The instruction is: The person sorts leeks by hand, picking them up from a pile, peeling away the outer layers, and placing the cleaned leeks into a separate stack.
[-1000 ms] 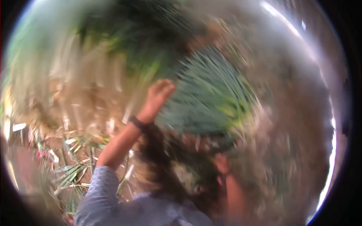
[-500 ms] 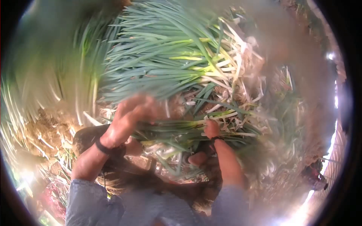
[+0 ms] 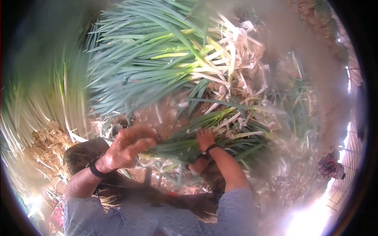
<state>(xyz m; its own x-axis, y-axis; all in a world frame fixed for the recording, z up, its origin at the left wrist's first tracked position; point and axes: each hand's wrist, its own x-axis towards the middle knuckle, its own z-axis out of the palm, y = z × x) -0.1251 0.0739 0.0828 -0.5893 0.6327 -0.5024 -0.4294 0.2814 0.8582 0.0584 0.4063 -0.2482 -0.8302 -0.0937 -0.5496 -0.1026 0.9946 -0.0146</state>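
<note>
At five o'clock my right hand (image 3: 205, 139) lies on a loose bunch of long, green-leaved, white-stalked onions (image 3: 177, 147); whether it grips, I can't tell. My left hand (image 3: 130, 146), at eight o'clock, is half-curled, thumb parted from fingers, near the leaf ends. At eleven lies a broad, green-leaved, white-stalked onion heap (image 3: 157, 65).

1. The single camera rides on the person's head, looking from above their own body, forward and steeply down.
2. Nearest to it, the blue-grey sleeves (image 3: 236, 206) enter along the bottom edge.
3. The left hand (image 3: 130, 146) and right hand (image 3: 205, 140) lie just below centre, at close range.
4. The heaped green onions (image 3: 157, 59) sit farther off, toward the top.
5. The wide lens gives a rounded view, dark-cornered and hazy in patches.
</note>
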